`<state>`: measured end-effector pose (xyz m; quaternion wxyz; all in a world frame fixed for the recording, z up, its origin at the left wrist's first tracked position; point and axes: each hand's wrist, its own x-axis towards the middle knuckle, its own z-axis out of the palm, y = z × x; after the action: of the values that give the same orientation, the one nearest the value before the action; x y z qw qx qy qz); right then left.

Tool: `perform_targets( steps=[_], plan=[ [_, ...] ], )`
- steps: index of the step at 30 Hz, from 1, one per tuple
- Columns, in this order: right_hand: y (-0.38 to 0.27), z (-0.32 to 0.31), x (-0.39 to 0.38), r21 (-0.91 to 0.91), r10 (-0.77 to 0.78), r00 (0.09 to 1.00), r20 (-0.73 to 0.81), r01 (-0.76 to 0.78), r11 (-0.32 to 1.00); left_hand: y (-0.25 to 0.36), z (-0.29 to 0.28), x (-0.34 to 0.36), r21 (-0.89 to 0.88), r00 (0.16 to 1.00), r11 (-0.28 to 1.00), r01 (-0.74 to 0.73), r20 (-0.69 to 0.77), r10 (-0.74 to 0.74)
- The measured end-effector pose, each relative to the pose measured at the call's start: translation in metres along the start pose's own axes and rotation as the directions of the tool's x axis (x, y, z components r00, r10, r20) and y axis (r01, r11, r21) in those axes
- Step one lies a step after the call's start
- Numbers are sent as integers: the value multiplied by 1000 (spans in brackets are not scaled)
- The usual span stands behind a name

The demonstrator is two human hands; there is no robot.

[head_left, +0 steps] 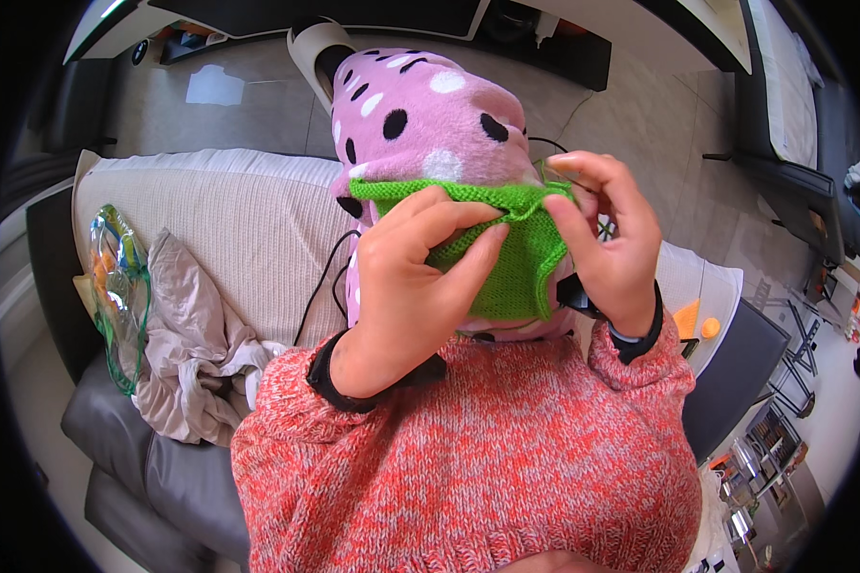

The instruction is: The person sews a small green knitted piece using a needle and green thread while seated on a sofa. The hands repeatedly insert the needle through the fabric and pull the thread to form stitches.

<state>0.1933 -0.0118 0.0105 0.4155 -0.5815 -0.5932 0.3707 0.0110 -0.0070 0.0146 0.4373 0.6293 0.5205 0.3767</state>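
Over a spotted plush blanket (449, 119), well right of crumpled cloth (186, 329), left grip (416, 272) and right grip (621, 253) pinch ridged green knitting (516, 282), fingers (449, 221) partly hiding its edge.

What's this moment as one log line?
left-hand grip: pinching upper edge of bright green knitted cloth | right-hand grip: at cloth's upper-right corner | beneath: pink plush blanket with black and white spots

Downward fisheye from head height
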Motion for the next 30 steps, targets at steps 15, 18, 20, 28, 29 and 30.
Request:
perform_targets(
  steps=[15,18,20,28,29,30],
  plan=[
    [-2,-16,21,-150,-446,839,313,507,849,-11,-6,4,-67,996,995,-79,39,82],
    [2,-14,21,-159,-438,857,272,489,858,-10,-7,4,-66,995,995,-78,53,82],
    [4,-12,21,-136,-418,871,259,461,877,-10,-8,5,-62,994,994,-87,59,91],
    [3,-11,34,-52,-341,888,310,374,926,-1,-9,3,-54,994,994,93,58,-90],
    [3,-11,36,-52,-335,888,316,369,928,0,-9,3,-41,993,994,98,64,-95],
    [2,-11,37,-47,-326,888,323,360,932,0,-9,3,-17,992,994,111,69,-110]
  ],
)
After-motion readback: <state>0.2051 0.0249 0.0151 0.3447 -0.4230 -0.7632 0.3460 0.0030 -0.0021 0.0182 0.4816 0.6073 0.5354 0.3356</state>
